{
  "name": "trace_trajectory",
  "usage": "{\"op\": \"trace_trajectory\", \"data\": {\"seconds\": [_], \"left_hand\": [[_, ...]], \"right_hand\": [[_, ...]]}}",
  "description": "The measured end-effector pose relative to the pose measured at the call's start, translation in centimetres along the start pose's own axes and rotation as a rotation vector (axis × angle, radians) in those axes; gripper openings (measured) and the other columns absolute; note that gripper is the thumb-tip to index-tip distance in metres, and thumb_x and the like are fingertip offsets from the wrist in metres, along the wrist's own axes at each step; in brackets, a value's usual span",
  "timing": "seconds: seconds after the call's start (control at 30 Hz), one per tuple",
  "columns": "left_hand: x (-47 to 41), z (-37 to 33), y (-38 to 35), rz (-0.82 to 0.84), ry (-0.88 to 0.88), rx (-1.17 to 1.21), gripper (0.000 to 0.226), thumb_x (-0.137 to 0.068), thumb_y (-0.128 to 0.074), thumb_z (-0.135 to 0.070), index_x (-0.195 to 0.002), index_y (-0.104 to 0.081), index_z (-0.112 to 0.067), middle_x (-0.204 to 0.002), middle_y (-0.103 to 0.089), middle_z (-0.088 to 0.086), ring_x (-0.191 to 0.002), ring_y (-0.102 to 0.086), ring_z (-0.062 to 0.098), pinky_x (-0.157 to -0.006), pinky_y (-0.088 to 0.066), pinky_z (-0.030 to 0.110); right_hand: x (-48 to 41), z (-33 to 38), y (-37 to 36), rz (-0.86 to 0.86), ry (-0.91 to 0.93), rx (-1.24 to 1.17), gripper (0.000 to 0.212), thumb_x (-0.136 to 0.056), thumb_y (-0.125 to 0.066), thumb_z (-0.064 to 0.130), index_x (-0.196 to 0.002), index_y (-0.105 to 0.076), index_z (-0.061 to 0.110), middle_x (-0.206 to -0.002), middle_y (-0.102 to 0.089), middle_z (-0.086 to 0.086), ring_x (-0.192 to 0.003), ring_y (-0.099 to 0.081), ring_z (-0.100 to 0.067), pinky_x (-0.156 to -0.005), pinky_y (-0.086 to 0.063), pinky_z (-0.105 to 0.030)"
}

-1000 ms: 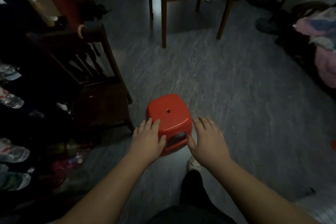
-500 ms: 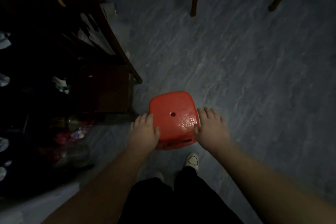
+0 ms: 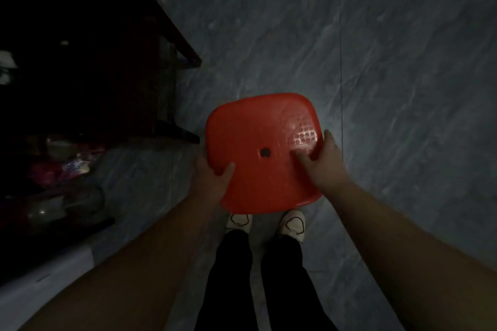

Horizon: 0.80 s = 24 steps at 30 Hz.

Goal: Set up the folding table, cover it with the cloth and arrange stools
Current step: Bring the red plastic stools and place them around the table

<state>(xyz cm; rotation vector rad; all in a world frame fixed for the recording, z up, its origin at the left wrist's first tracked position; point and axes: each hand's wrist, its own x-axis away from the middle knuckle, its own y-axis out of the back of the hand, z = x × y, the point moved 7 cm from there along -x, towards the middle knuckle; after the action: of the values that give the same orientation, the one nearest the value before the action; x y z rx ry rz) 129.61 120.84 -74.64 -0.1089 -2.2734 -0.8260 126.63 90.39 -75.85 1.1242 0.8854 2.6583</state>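
A red plastic stool (image 3: 262,140) with a small hole in the middle of its seat fills the centre of the head view, seen from straight above. My left hand (image 3: 212,183) grips its left edge, thumb on the seat and fingers hidden underneath. On the right edge, my right hand (image 3: 321,162) holds the stool the same way, thumb lying across the patterned seat top. The stool's legs are hidden below the seat, so I cannot tell whether it touches the floor. No folding table or cloth is in view.
A dark wooden chair (image 3: 150,83) stands close on the left. Bags and bottles (image 3: 61,169) lie in shadow at the far left. Grey tiled floor (image 3: 390,75) spreads ahead and to the right. My white shoes (image 3: 291,223) stand just behind the stool.
Both hands have closed on the stool's edges, thumbs now on the seat. The view has tilted straight down and the stool appears much larger and closer.
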Motion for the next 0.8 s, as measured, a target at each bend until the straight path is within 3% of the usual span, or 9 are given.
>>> {"op": "trace_trajectory", "data": {"seconds": [0.1, 0.17, 0.3, 0.37, 0.47, 0.57, 0.63, 0.8], "left_hand": [[-1.4, 1.3, -2.0, 0.095, 0.031, 0.096, 0.085, -0.083, -0.076, -0.045, -0.151, -0.032, -0.020, -0.143, -0.050, 0.000, -0.123, -0.054, 0.016, -0.102, -0.046, 0.035], [-1.9, 1.7, -2.6, 0.079, 0.022, 0.121, 0.084, -0.083, -0.077, -0.037, -0.151, -0.029, -0.021, -0.143, -0.049, 0.000, -0.124, -0.053, 0.016, -0.104, -0.045, 0.037], [-1.4, 1.6, -2.2, 0.060, 0.044, 0.150, 0.085, -0.082, -0.078, -0.036, -0.150, -0.029, -0.018, -0.138, -0.052, 0.001, -0.114, -0.056, 0.015, -0.098, -0.046, 0.032], [-0.3, 0.4, -1.1, 0.058, 0.018, 0.137, 0.084, -0.082, -0.078, -0.035, -0.149, -0.030, -0.018, -0.134, -0.053, -0.002, -0.113, -0.057, 0.014, -0.096, -0.045, 0.030], [2.9, -3.1, 1.9, 0.032, -0.038, 0.132, 0.081, -0.082, -0.079, -0.033, -0.147, -0.034, -0.016, -0.130, -0.056, -0.004, -0.112, -0.059, 0.014, -0.093, -0.045, 0.029], [7.2, -7.6, 5.7, 0.011, -0.088, 0.111, 0.076, -0.081, -0.080, -0.029, -0.143, -0.038, -0.012, -0.128, -0.059, 0.001, -0.111, -0.061, 0.017, -0.091, -0.044, 0.026], [10.7, -11.2, 8.7, -0.003, -0.141, 0.095, 0.072, -0.081, -0.080, -0.029, -0.138, -0.040, -0.012, -0.128, -0.060, 0.005, -0.113, -0.062, 0.022, -0.089, -0.043, 0.025], [19.7, -20.2, 16.7, -0.005, -0.245, -0.083, 0.083, -0.081, -0.074, -0.052, -0.144, -0.034, -0.014, -0.131, -0.061, 0.009, -0.116, -0.061, 0.032, -0.093, -0.047, 0.033]], "right_hand": [[-1.1, -0.8, -1.2, -0.029, -0.028, -0.097, 0.093, -0.068, -0.070, 0.069, -0.141, -0.032, 0.027, -0.132, -0.055, -0.004, -0.111, -0.062, -0.024, -0.092, -0.054, -0.050], [-0.8, -0.4, -1.3, -0.054, -0.030, -0.125, 0.082, -0.072, -0.073, 0.058, -0.138, -0.034, 0.028, -0.129, -0.056, 0.000, -0.108, -0.063, -0.019, -0.089, -0.054, -0.042], [0.6, 0.3, -0.6, -0.064, -0.021, -0.153, 0.055, -0.084, -0.075, 0.033, -0.126, -0.041, 0.024, -0.107, -0.059, 0.012, -0.086, -0.058, 0.003, -0.068, -0.042, -0.016], [2.2, 1.5, 0.8, -0.095, -0.013, -0.137, 0.049, -0.085, -0.075, 0.030, -0.120, -0.041, 0.027, -0.098, -0.056, 0.019, -0.080, -0.053, 0.009, -0.063, -0.036, -0.011], [5.7, 4.3, 3.8, -0.160, 0.003, -0.149, 0.048, -0.083, -0.076, 0.032, -0.116, -0.041, 0.029, -0.099, -0.059, 0.016, -0.083, -0.057, 0.005, -0.066, -0.040, -0.015], [10.7, 8.0, 8.0, -0.209, 0.007, -0.182, 0.052, -0.082, -0.075, 0.035, -0.123, -0.045, 0.025, -0.108, -0.061, 0.008, -0.091, -0.060, -0.010, -0.075, -0.043, -0.025], [14.5, 10.9, 11.3, -0.253, 0.020, -0.178, 0.053, -0.082, -0.075, 0.034, -0.125, -0.046, 0.023, -0.109, -0.060, 0.008, -0.092, -0.059, -0.012, -0.071, -0.042, -0.021], [25.6, 17.7, 19.3, -0.335, 0.050, -0.195, 0.060, -0.081, -0.077, 0.034, -0.130, -0.044, 0.022, -0.117, -0.060, 0.005, -0.100, -0.058, -0.014, -0.085, -0.040, -0.027]]}}
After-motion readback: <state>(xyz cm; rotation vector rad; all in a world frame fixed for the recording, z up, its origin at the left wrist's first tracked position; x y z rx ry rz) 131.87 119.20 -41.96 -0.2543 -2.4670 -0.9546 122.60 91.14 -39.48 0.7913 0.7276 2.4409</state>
